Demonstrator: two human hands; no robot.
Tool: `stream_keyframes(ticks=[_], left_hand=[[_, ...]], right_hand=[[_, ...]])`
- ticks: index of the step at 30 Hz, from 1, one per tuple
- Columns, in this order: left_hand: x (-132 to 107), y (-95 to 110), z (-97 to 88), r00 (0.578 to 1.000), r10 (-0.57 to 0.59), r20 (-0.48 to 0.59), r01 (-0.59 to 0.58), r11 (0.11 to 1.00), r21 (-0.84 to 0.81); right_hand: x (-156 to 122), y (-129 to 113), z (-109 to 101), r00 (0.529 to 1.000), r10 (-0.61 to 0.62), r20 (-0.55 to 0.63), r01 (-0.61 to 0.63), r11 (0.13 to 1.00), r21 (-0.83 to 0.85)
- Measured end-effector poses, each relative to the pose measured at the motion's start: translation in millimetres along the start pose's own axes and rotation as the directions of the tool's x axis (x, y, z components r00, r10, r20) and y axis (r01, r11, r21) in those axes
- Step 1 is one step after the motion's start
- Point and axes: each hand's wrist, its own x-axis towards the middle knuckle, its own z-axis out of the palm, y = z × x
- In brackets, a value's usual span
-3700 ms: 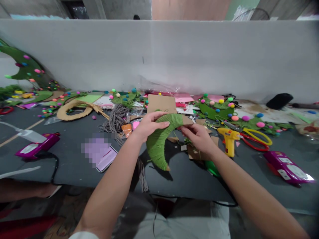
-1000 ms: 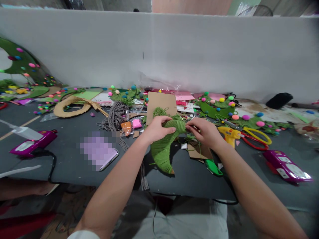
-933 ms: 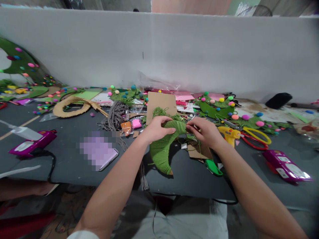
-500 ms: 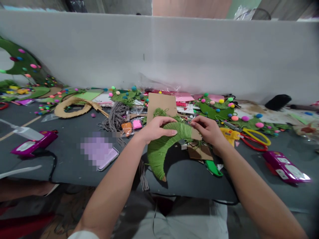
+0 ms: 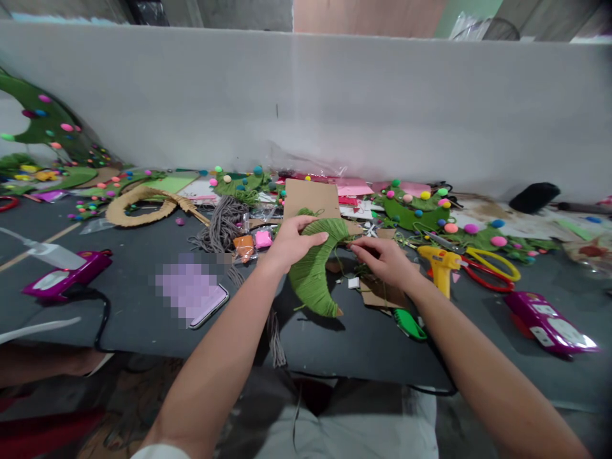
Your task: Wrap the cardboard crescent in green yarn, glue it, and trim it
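— What is held nearest, and how?

— A crescent-shaped cardboard form wound in green yarn (image 5: 313,274) is gripped at its upper arc by the left hand (image 5: 292,241), with the fingers curled over the top. It is held over the middle of the dark grey table (image 5: 143,319), lower tip down. Whether that tip touches the surface cannot be told.

— And the other hand?

— The right hand (image 5: 382,258) is set at 3 o'clock of the crescent, with its fingertips closed on the crescent's upper end. A strand may be pinched there too, but none can be made out. The form seems to be steadied by one hand so that its end can be worked by the other.

— What is laid close by?

— At 5 o'clock a green-handled cutter (image 5: 408,322) is left near the table's front edge. At 9 o'clock a phone in a lilac case (image 5: 213,299) is laid flat. At 3 o'clock, just past the right hand, a yellow glue gun (image 5: 440,266) is set beside red-and-yellow-handled scissors (image 5: 492,271), probably so that both can be reached easily.

— And farther off?

— At 11 o'clock a bundle of grey yarn (image 5: 222,223) is heaped, and at 12 o'clock a brown cardboard sheet (image 5: 310,197) is seen. At 2 o'clock green felt shapes dotted with coloured pompoms (image 5: 415,213) are spread out. Everything is backed by a white partition wall (image 5: 306,108).
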Motion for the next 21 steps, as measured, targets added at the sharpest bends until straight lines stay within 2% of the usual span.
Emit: stream_keyframes(ticks=[6,10,13,15,18,21], left_hand=[[2,-7,2.7,0.985,0.161,-0.060,-0.137,0.947,0.290],[-1,-4,3.9,0.995,0.101,-0.001,-0.094,0.932,0.350],[-3,-1,3.9,0.996,-0.014,0.083,-0.010,0.959,0.284],[-4,0,3.2,0.982,-0.074,0.174,0.038,0.979,0.202],[-4,1,0.7,0.960,-0.092,0.266,0.066,0.992,0.107],[-4,3,-1.6,0.951,-0.100,0.293,0.096,0.995,0.029]], right_hand=[[-1,-2,-3,0.999,-0.046,0.009,0.046,0.995,-0.091],[0,-1,-9,0.995,-0.099,-0.028,0.095,0.988,-0.119],[2,0,-15,0.991,-0.127,-0.053,0.120,0.987,-0.105],[2,1,-19,0.990,-0.126,-0.065,0.120,0.989,-0.081],[1,4,-22,0.990,-0.084,-0.114,0.081,0.996,-0.030],[0,6,-21,0.988,-0.003,-0.157,0.012,0.999,0.053]])
